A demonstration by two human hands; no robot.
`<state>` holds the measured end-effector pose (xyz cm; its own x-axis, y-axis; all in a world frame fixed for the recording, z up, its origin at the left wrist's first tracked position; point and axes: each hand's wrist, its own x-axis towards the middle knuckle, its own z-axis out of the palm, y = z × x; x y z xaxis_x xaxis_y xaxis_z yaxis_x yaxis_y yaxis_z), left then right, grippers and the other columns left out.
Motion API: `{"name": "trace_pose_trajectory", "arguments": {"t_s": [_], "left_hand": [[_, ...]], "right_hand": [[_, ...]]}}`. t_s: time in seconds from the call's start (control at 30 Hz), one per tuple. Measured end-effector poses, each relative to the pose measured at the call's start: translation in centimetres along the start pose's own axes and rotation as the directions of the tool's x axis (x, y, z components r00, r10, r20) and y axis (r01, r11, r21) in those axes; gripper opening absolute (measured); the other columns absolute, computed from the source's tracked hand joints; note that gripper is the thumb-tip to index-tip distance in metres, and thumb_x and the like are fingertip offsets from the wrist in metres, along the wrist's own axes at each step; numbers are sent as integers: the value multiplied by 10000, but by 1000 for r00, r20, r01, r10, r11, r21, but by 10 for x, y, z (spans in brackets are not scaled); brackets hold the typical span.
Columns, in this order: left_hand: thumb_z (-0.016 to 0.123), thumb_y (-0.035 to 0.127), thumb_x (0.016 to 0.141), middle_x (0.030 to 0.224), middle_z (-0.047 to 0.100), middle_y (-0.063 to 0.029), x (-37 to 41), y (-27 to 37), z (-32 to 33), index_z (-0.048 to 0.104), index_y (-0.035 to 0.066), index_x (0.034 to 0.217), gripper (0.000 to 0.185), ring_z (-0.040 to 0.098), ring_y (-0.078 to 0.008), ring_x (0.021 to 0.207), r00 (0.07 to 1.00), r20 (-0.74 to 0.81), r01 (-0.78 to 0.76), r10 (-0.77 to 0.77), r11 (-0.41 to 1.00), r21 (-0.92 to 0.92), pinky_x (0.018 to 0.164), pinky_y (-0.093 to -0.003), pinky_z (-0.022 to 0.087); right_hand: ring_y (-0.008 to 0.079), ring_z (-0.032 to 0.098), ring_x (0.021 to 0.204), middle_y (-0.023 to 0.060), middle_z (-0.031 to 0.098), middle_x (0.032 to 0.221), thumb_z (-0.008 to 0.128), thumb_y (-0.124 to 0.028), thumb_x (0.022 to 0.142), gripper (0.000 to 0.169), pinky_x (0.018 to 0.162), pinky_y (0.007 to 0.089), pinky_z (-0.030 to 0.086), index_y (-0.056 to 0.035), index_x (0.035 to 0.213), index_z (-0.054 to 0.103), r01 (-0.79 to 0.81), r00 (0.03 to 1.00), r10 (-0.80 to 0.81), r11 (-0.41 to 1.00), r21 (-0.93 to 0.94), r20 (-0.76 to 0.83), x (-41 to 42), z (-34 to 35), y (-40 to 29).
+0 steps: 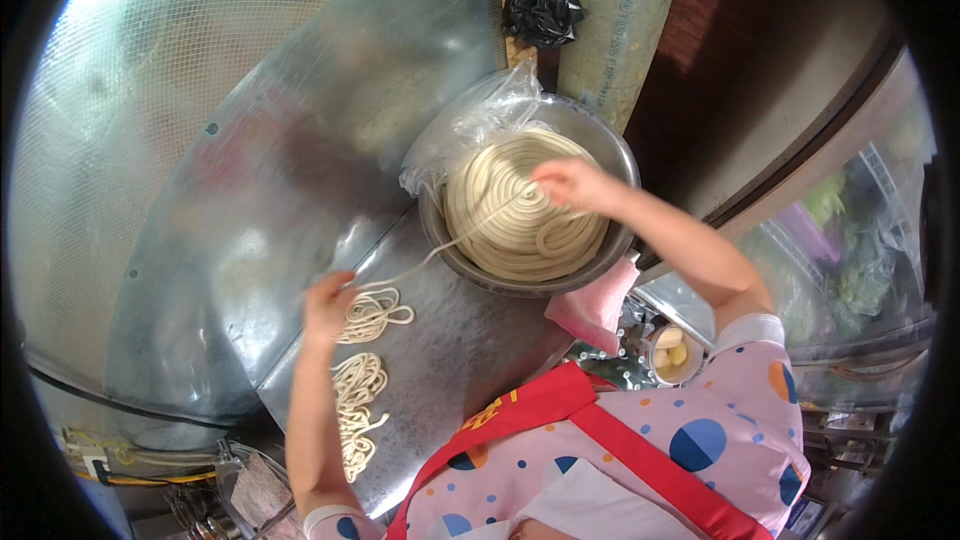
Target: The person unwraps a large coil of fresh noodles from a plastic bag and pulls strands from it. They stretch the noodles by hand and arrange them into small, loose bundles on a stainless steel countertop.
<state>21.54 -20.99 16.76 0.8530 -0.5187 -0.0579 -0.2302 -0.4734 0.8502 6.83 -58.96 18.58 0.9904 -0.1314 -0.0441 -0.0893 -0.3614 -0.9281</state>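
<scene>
A long dough rope [487,199] lies coiled in a spiral in a large metal basin [631,165], with clear plastic film [480,116] over its far left rim. My right hand [570,184] is above the coil's middle, blurred, its fingers near the rope. From there a thinner strand [427,259] runs down left to my left hand [330,304], whose fingertips are closed on it. Beneath and beside that hand, a heap of looped dough strand [375,315] rests on the metal worktop [442,360]. Another tangled row of strand [360,390] lies nearer to me.
A pink cloth [596,304] hangs by the basin's near right side. Right of it stands a tub [675,356] with pale and yellow pieces. A scratched, see-through panel [300,150] rises at the left. Behind the basin are a thick pipe [619,30] and a black plastic bag [544,0].
</scene>
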Motion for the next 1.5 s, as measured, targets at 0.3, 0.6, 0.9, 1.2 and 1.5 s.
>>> {"name": "trace_pose_trajectory", "arguments": {"t_s": [0.3, 0.6, 0.9, 1.2, 1.5], "left_hand": [[540, 89, 739, 692, 533, 3, 10, 73, 62, 559, 5, 813, 114, 465, -77, 652, 992, 96, 97, -80, 976, -197, 552, -202, 365], [448, 176, 829, 539, 429, 28, -13, 44, -16, 537, 43, 684, 217, 352, -39, 462, 975, -118, 149, -190, 946, -288, 418, -180, 269], [440, 197, 838, 505, 406, 38, 16, 91, -6, 494, 58, 687, 212, 297, -35, 416, 977, -189, -36, -102, 789, -613, 382, -192, 233], [515, 91, 773, 736, 564, -30, 0, -47, -12, 556, -4, 917, 178, 496, -88, 652, 991, -81, 97, -103, 992, -76, 579, -201, 392], [548, 122, 737, 709, 510, 13, 9, 104, 73, 538, 6, 863, 170, 428, -61, 608, 975, 220, 94, -37, 962, -254, 514, -201, 327]], "right_hand": [[136, 534, 645, 75, 575, 715, 574, -51, 676, 153, 602, 266, 427, -30, 828, 579, 253, 960, -244, 966, -54, 133, 14, 25, -8], [275, 573, 757, 139, 585, 885, 584, -24, 637, 245, 672, 343, 456, -39, 881, 597, 12, 985, -130, 706, -708, -113, 1, -35, 44], [187, 500, 589, 88, 546, 666, 567, -104, 717, 159, 554, 315, 409, -51, 867, 557, 299, 952, -297, 954, -8, 69, 24, 73, -3], [55, 470, 574, 0, 520, 651, 521, -60, 769, 150, 501, 183, 405, -56, 908, 579, -56, 998, 55, 998, -41, -25, 1, 0, 21], [125, 521, 647, 57, 558, 712, 601, -79, 704, 157, 574, 231, 416, -24, 850, 588, 457, 889, -449, 882, -117, 93, 23, 90, -53]]}}
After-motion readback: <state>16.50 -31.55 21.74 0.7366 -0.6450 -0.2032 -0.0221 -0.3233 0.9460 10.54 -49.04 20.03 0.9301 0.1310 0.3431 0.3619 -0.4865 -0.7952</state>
